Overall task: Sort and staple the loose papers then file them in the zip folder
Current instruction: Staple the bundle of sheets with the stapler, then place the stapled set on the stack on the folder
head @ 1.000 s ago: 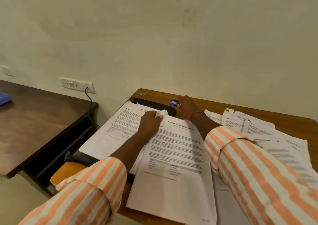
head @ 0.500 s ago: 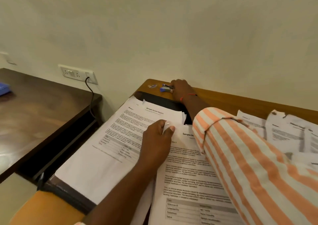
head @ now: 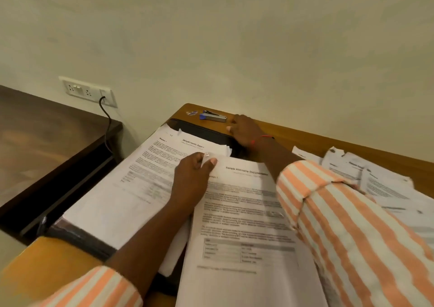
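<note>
My left hand (head: 193, 181) pinches the top left corner of the internship papers (head: 244, 224), a printed stack in front of me. My right hand (head: 244, 130) lies flat on the wooden desk (head: 328, 143) near the wall, fingers spread, holding nothing. A small silver and blue stapler (head: 214, 117) lies on the desk just left of its fingertips, apart from them. A second stack, the health report papers (head: 131, 189), rests on a dark zip folder (head: 79, 236) at the left. Loose, crumpled sheets (head: 380, 182) lie at the right.
A small blue and white object (head: 192, 113) sits left of the stapler at the desk's corner. A darker wooden table (head: 40, 137) stands lower at the left. A wall socket (head: 88, 91) with a black cable (head: 106, 121) is above the gap between them.
My right hand has let go of the stapler, which now lies on the desk, and has drawn back to the right. My left hand stays on the paper corner.
</note>
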Action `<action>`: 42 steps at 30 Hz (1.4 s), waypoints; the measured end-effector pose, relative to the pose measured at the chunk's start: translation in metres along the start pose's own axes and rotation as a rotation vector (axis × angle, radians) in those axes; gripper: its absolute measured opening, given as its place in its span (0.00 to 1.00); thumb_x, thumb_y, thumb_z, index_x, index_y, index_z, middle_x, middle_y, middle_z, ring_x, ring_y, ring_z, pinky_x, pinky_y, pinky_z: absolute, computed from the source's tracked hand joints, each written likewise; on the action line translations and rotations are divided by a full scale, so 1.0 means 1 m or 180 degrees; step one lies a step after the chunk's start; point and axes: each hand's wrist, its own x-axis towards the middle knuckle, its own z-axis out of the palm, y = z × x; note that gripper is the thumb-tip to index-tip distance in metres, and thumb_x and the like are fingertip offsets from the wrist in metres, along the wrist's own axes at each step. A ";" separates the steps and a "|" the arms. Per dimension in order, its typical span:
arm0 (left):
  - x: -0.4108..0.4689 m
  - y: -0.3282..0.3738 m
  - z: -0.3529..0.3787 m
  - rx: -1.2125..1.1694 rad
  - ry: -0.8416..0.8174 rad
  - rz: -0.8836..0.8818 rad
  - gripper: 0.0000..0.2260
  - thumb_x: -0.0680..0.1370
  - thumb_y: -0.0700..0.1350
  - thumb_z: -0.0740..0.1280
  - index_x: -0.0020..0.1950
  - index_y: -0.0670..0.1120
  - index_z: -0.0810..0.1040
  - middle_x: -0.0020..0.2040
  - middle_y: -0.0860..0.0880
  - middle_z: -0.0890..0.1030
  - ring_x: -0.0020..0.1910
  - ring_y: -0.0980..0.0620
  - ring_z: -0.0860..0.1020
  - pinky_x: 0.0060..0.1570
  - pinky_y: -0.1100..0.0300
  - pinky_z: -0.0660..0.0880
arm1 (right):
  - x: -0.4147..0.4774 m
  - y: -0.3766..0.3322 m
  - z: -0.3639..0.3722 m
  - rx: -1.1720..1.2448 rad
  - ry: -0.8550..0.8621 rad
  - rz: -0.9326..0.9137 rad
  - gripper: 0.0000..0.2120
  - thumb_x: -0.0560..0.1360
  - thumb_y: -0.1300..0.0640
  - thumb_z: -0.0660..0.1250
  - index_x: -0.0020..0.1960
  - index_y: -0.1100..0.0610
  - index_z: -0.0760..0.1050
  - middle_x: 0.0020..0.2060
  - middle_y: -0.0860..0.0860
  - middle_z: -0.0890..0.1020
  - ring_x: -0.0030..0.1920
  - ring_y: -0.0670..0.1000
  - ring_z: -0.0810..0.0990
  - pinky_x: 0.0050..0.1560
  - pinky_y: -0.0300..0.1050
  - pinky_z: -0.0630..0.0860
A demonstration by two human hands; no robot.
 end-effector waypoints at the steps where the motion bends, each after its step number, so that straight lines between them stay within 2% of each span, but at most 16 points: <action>1: 0.000 0.000 0.003 -0.0052 0.0019 0.0052 0.09 0.82 0.53 0.65 0.51 0.49 0.81 0.45 0.52 0.85 0.45 0.52 0.84 0.50 0.52 0.81 | -0.019 0.006 -0.006 0.0240 0.0113 0.0023 0.14 0.83 0.52 0.60 0.61 0.59 0.76 0.56 0.56 0.79 0.55 0.56 0.77 0.59 0.53 0.74; 4: -0.004 0.005 0.011 0.0059 0.0026 0.0327 0.09 0.82 0.51 0.66 0.51 0.47 0.79 0.46 0.51 0.83 0.46 0.53 0.82 0.48 0.55 0.79 | -0.081 0.023 -0.020 0.0970 0.0380 0.0125 0.18 0.82 0.49 0.59 0.48 0.62 0.79 0.45 0.60 0.82 0.43 0.54 0.78 0.48 0.50 0.73; 6: -0.009 0.012 0.010 0.0078 -0.0065 0.0482 0.06 0.83 0.49 0.65 0.50 0.47 0.78 0.45 0.51 0.82 0.44 0.53 0.81 0.42 0.60 0.75 | -0.123 0.026 -0.031 0.1372 0.0237 0.0123 0.20 0.83 0.46 0.60 0.46 0.60 0.81 0.42 0.56 0.84 0.43 0.53 0.81 0.49 0.49 0.75; 9: -0.012 0.023 0.005 0.0015 -0.0158 0.0575 0.05 0.83 0.48 0.65 0.49 0.48 0.76 0.44 0.51 0.81 0.44 0.53 0.80 0.42 0.58 0.74 | -0.164 0.024 -0.059 0.1669 0.0145 0.0325 0.24 0.82 0.41 0.59 0.48 0.59 0.84 0.44 0.53 0.86 0.46 0.53 0.83 0.50 0.47 0.77; 13: -0.026 0.043 -0.007 -0.0353 -0.0169 0.0544 0.07 0.83 0.48 0.65 0.49 0.47 0.77 0.43 0.50 0.81 0.41 0.51 0.80 0.40 0.60 0.77 | -0.208 0.027 -0.095 0.1473 0.0210 0.0229 0.09 0.76 0.47 0.73 0.49 0.53 0.83 0.48 0.49 0.85 0.51 0.53 0.82 0.48 0.43 0.76; 14: -0.027 0.047 -0.010 -0.0533 -0.0191 0.0498 0.06 0.83 0.47 0.65 0.49 0.46 0.78 0.44 0.48 0.82 0.40 0.51 0.81 0.40 0.61 0.78 | -0.214 0.029 -0.097 0.1589 0.0328 0.0229 0.12 0.73 0.49 0.76 0.53 0.54 0.82 0.51 0.50 0.84 0.54 0.54 0.81 0.53 0.45 0.78; 16: -0.038 0.057 -0.016 -0.0953 -0.0250 0.0457 0.07 0.83 0.46 0.65 0.52 0.44 0.80 0.46 0.45 0.84 0.41 0.50 0.82 0.44 0.54 0.80 | -0.238 0.031 -0.100 0.2365 0.0491 0.0321 0.27 0.67 0.46 0.81 0.61 0.56 0.78 0.57 0.53 0.83 0.58 0.55 0.82 0.61 0.54 0.78; 18: -0.047 0.065 -0.021 -0.1276 -0.0178 0.0445 0.09 0.83 0.46 0.65 0.54 0.42 0.80 0.45 0.44 0.84 0.41 0.50 0.82 0.45 0.52 0.80 | -0.254 0.031 -0.094 0.3375 0.0247 0.0349 0.34 0.66 0.48 0.81 0.67 0.58 0.74 0.62 0.57 0.82 0.62 0.58 0.81 0.64 0.61 0.77; 21: -0.059 0.076 -0.024 -0.1500 -0.0119 0.0303 0.12 0.84 0.50 0.64 0.59 0.42 0.80 0.51 0.44 0.85 0.46 0.48 0.85 0.47 0.51 0.81 | -0.276 0.016 -0.077 0.3830 0.0101 0.0110 0.21 0.76 0.59 0.73 0.68 0.60 0.75 0.65 0.58 0.80 0.65 0.60 0.79 0.67 0.61 0.72; 23: -0.071 0.076 -0.028 -0.1522 -0.0499 0.0318 0.12 0.83 0.52 0.64 0.59 0.44 0.79 0.51 0.45 0.86 0.47 0.47 0.86 0.45 0.53 0.83 | -0.286 0.009 -0.070 0.4086 0.0473 0.0252 0.17 0.77 0.64 0.70 0.65 0.61 0.76 0.63 0.59 0.81 0.63 0.61 0.80 0.67 0.63 0.73; 25: -0.086 0.070 -0.030 -0.1267 -0.0997 0.0482 0.11 0.83 0.51 0.66 0.59 0.45 0.79 0.49 0.48 0.86 0.45 0.51 0.86 0.41 0.60 0.82 | -0.291 0.006 -0.068 0.4309 0.0806 0.0397 0.18 0.77 0.66 0.70 0.66 0.63 0.75 0.62 0.59 0.82 0.62 0.61 0.81 0.66 0.64 0.74; 27: -0.095 0.056 -0.026 -0.1092 -0.1235 0.0478 0.12 0.82 0.48 0.68 0.61 0.43 0.79 0.51 0.48 0.86 0.48 0.51 0.86 0.45 0.58 0.83 | -0.293 0.004 -0.068 0.4397 0.0897 0.0491 0.18 0.78 0.67 0.68 0.67 0.64 0.74 0.62 0.60 0.82 0.62 0.61 0.81 0.65 0.63 0.75; 30: -0.094 0.041 -0.022 -0.1023 -0.0909 0.0250 0.11 0.80 0.46 0.70 0.62 0.43 0.79 0.53 0.47 0.86 0.51 0.47 0.85 0.55 0.46 0.82 | -0.301 -0.004 -0.067 0.4290 0.0691 0.0599 0.16 0.79 0.66 0.66 0.67 0.64 0.75 0.61 0.59 0.82 0.63 0.61 0.80 0.66 0.61 0.74; 34: -0.071 0.030 -0.041 -0.0874 -0.0443 -0.0009 0.16 0.77 0.50 0.73 0.61 0.44 0.80 0.53 0.47 0.86 0.51 0.45 0.85 0.57 0.43 0.81 | -0.306 -0.017 -0.054 0.3199 0.0592 0.0600 0.14 0.81 0.60 0.66 0.65 0.58 0.77 0.61 0.54 0.83 0.61 0.57 0.81 0.67 0.58 0.75; 39: -0.047 0.027 -0.068 -0.0122 -0.0064 -0.0101 0.15 0.77 0.53 0.73 0.54 0.42 0.81 0.50 0.47 0.85 0.48 0.46 0.83 0.54 0.48 0.81 | -0.294 -0.047 -0.037 0.2740 0.0963 0.0926 0.14 0.80 0.57 0.66 0.65 0.56 0.77 0.60 0.53 0.82 0.59 0.56 0.81 0.63 0.52 0.76; 42: -0.037 0.018 -0.088 0.0669 0.0137 0.0015 0.09 0.79 0.49 0.70 0.48 0.43 0.82 0.46 0.46 0.83 0.45 0.48 0.80 0.41 0.57 0.74 | -0.273 -0.069 -0.024 0.2714 0.1005 0.1201 0.16 0.80 0.57 0.67 0.67 0.57 0.76 0.63 0.54 0.81 0.61 0.58 0.80 0.65 0.56 0.76</action>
